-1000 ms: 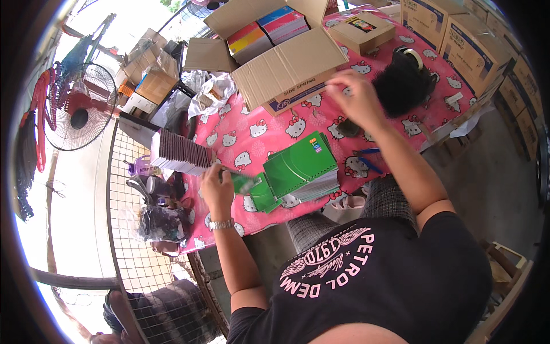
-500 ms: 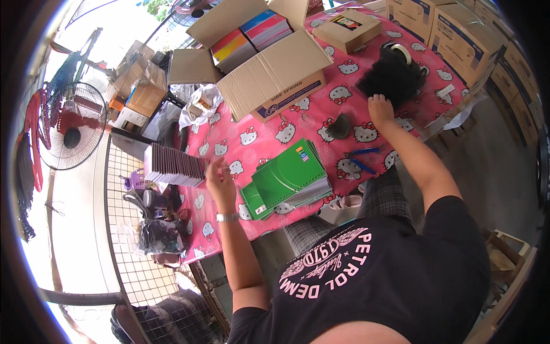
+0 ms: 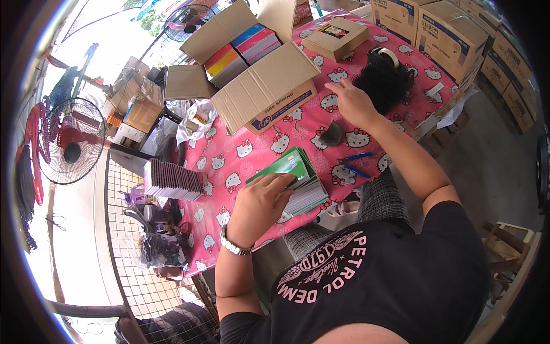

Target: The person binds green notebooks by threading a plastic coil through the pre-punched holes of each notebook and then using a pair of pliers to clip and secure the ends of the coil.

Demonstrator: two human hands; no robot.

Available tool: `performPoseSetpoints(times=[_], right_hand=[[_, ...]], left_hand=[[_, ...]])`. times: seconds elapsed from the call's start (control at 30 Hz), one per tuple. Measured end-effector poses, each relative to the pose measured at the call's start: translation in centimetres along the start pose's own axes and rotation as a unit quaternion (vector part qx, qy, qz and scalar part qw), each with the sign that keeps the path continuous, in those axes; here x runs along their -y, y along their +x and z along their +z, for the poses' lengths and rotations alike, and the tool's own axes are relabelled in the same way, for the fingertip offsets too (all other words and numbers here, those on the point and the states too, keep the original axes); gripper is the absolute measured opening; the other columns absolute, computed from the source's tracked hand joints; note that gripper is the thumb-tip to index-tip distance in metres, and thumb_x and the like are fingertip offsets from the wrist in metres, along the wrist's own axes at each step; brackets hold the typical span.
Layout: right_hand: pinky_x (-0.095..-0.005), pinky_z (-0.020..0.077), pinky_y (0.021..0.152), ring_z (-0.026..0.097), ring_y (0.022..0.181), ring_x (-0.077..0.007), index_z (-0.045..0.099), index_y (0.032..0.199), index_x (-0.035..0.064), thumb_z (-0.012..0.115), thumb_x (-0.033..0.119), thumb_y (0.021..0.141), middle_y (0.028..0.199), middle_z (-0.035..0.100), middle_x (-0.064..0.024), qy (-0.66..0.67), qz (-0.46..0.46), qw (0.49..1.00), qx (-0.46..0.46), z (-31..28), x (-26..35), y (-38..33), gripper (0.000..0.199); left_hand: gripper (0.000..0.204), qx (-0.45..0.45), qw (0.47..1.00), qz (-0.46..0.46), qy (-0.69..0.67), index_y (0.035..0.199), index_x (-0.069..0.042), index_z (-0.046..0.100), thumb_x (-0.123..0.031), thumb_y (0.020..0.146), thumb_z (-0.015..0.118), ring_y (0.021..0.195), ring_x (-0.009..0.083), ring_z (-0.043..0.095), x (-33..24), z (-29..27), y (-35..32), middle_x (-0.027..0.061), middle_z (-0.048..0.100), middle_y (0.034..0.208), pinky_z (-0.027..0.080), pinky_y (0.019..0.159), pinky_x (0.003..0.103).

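Observation:
My left hand [image 3: 260,206], with a metal watch on its wrist, is closed on the near side of a green notebook [image 3: 286,163] at the top of a stack. White page edges [image 3: 309,196] show below its fingers, and the hand covers the near left of the stack. Farther right, my right hand [image 3: 354,104] is over the table beside a bristly bundle of black strands [image 3: 385,80]. Its fingers stretch out to the left, with nothing visible in them. Blue-handled pliers [image 3: 356,163] and a small dark cup-like piece [image 3: 331,135] lie between the hands.
A pink patterned cloth [image 3: 220,146] covers the table. An open carton [image 3: 269,80] of colourful books stands at the far side, near a closed brown box [image 3: 335,39]. A row of dark-edged notebooks [image 3: 172,179] is at left. Stacked cartons [image 3: 450,37] stand beyond the right edge.
My left hand has moved right, from the cloth onto the green notebooks. My right hand has come off the near edge of the black bundle and shifted left, fingers now stretched.

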State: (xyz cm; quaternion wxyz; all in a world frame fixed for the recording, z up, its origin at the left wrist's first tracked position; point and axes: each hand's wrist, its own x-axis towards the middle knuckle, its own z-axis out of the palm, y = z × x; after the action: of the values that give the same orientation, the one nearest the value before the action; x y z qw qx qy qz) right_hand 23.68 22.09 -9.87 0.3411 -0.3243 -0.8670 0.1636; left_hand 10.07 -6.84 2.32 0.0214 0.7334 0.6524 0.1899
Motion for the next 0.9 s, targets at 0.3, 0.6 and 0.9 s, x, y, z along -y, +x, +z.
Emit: performPoseSetpoints(times=[0.3,0.6,0.9], right_hand=[[-0.0391,0.0508,0.083,0.063,0.093,-0.0277,0.067,0.118,0.0064,0.059,0.005,0.088,0.102,0.064,-0.014,0.263,-0.051,0.962,0.059,1.4,-1.1,-3.5,0.031],[-0.0361,0.0491,0.08,0.062,0.091,-0.0227,0.072,0.106,0.0087,0.071,0.006,0.086,0.091,0.063,-0.0059,0.359,-0.234,0.903,0.026,-5.6,10.5,-3.0,0.019],[-0.0364,0.0505,0.082,0.062,0.097,-0.0273,0.068,0.109,0.0053,0.066,-0.002,0.085,0.097,0.062,-0.011,0.308,-0.25,0.915,0.066,-6.2,11.1,-3.7,0.025]], left_hand=[[0.025,-0.008,1.0,0.011,0.0,0.108,-0.007,0.067,-0.008,0.083,0.07,0.082,0.0269,0.07,0.9,0.7,-0.2,0.0108,0.071,0.094,0.056,0.068,0.037],[0.014,-0.115,0.987,-0.042,0.1,0.104,-0.005,0.061,-0.004,0.089,0.06,0.082,0.0312,0.065,0.8,-0.5,2.3,0.0117,0.067,0.089,0.048,0.075,0.041],[0.016,-0.159,0.978,-0.053,0.124,0.101,-0.008,0.059,-0.014,0.089,0.066,0.081,0.0272,0.062,0.2,1.1,1.5,0.007,0.065,0.085,0.042,0.079,0.04]])
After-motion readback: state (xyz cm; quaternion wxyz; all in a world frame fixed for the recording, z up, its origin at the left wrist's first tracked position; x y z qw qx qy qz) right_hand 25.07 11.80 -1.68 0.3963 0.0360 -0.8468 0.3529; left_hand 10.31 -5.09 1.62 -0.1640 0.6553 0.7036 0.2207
